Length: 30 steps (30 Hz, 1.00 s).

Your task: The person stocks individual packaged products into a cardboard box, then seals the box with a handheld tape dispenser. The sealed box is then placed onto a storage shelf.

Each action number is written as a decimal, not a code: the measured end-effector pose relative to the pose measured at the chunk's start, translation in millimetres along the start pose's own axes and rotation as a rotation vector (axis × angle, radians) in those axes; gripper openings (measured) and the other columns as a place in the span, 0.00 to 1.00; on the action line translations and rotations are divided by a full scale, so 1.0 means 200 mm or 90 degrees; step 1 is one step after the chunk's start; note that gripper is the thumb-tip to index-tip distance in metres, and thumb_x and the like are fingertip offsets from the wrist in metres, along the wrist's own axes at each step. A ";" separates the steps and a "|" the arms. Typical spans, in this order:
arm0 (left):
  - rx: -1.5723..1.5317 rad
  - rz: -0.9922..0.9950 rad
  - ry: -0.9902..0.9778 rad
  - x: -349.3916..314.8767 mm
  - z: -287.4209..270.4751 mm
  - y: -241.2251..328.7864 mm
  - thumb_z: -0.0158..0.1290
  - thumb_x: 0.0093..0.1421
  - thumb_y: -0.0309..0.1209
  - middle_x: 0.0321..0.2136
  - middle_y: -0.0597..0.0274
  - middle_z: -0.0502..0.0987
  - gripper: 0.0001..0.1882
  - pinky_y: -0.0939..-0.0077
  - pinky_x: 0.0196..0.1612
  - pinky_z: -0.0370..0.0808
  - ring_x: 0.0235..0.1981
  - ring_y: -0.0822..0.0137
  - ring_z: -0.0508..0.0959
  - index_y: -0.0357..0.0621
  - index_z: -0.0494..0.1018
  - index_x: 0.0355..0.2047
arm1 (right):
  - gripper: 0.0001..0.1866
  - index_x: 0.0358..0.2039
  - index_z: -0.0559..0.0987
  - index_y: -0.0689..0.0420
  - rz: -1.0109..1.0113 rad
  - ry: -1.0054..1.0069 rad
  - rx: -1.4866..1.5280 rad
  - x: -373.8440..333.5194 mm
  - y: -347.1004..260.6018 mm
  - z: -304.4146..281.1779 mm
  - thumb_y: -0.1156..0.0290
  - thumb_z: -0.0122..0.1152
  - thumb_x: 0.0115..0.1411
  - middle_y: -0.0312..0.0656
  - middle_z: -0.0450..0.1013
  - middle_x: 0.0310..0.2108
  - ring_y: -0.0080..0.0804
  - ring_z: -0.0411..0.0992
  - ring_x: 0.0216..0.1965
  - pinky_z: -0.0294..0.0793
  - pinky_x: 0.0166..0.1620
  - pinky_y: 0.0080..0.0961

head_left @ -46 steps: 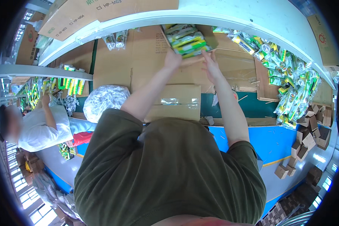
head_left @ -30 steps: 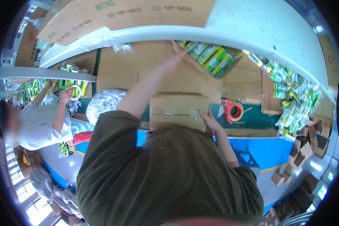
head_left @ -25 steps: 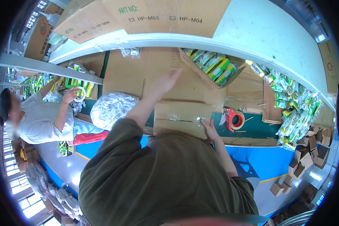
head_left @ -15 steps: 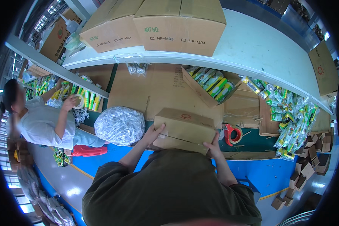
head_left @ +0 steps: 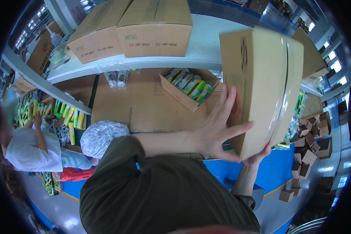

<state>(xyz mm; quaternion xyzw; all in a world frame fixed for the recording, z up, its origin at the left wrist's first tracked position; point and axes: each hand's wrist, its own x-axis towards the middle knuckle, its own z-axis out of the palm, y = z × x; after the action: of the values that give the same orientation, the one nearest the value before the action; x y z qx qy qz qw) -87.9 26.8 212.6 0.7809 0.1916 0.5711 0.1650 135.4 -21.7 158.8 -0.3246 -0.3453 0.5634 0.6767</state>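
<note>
A closed brown cardboard box is raised in front of me at the right, standing tall with clear tape shining along its side. My left hand presses against its left side and lower corner, fingers spread over the cardboard. Beneath the lower edge, my right hand supports the box with fingers curled on it. Beyond my left hand, an open carton holds several green, yellow and white packed items. To the left of my left forearm lies a bundle of clear plastic bags.
Two large cartons stand on the white shelf above the bench. A person works at the far left beside several yellow-green tubes. Small brown boxes are heaped at the right. A red stool stands at the left.
The cardboard box has gone from low over the bench up to the right and now stands on end. My left arm has swung across to the right with it. The view has shifted.
</note>
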 end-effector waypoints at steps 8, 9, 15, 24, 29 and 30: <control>0.137 0.019 0.050 0.39 -0.19 -0.10 0.70 0.36 0.54 0.61 0.12 0.34 0.51 0.30 0.62 0.49 0.61 0.12 0.36 0.59 0.60 0.60 | 0.39 0.66 0.52 0.56 0.099 -0.198 -0.052 0.30 -0.29 0.53 0.39 0.38 0.66 0.55 0.59 0.60 0.45 0.62 0.61 0.71 0.57 0.43; 0.140 0.015 0.051 0.41 -0.22 -0.14 0.70 0.36 0.54 0.61 0.12 0.34 0.51 0.30 0.62 0.49 0.61 0.12 0.36 0.59 0.60 0.60 | 0.36 0.66 0.50 0.57 0.129 -0.222 -0.052 0.34 -0.27 0.50 0.44 0.39 0.68 0.59 0.61 0.58 0.47 0.65 0.59 0.71 0.57 0.43; 0.128 -0.084 0.044 0.35 -0.30 -0.31 0.61 0.54 0.46 0.62 0.17 0.43 0.53 0.55 0.68 0.51 0.66 0.29 0.49 0.26 0.42 0.64 | 0.40 0.65 0.44 0.64 0.077 -0.245 -0.217 0.41 -0.31 0.49 0.57 0.54 0.65 0.58 0.64 0.54 0.43 0.69 0.55 0.69 0.57 0.39; 0.295 -0.107 0.133 0.38 -0.25 -0.34 0.59 0.57 0.47 0.62 0.26 0.52 0.54 0.60 0.65 0.57 0.64 0.40 0.59 0.21 0.39 0.64 | 0.38 0.58 0.63 0.65 -0.219 -0.198 -0.499 0.88 -0.22 0.43 0.66 0.72 0.51 0.47 0.70 0.51 0.35 0.69 0.52 0.68 0.56 0.32; 0.333 0.010 0.134 0.46 -0.41 -0.17 0.65 0.51 0.47 0.63 0.28 0.51 0.57 0.58 0.65 0.57 0.65 0.39 0.57 0.25 0.41 0.65 | 0.39 0.59 0.61 0.64 -0.329 -0.209 -0.273 0.72 -0.18 0.54 0.66 0.72 0.53 0.45 0.66 0.56 0.35 0.64 0.57 0.60 0.62 0.33; 0.370 0.057 0.126 0.48 -0.44 -0.11 0.65 0.51 0.47 0.64 0.30 0.51 0.57 0.58 0.66 0.56 0.65 0.38 0.55 0.27 0.42 0.65 | 0.39 0.59 0.61 0.64 -0.324 -0.215 -0.272 0.71 -0.19 0.57 0.66 0.72 0.53 0.45 0.66 0.56 0.35 0.64 0.57 0.60 0.62 0.33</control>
<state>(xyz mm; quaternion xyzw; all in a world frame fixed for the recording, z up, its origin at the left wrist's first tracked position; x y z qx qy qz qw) -148.8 95.6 308.3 0.7435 0.3274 0.5727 -0.1099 79.1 119.0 266.8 -0.2648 -0.6312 0.3381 0.6459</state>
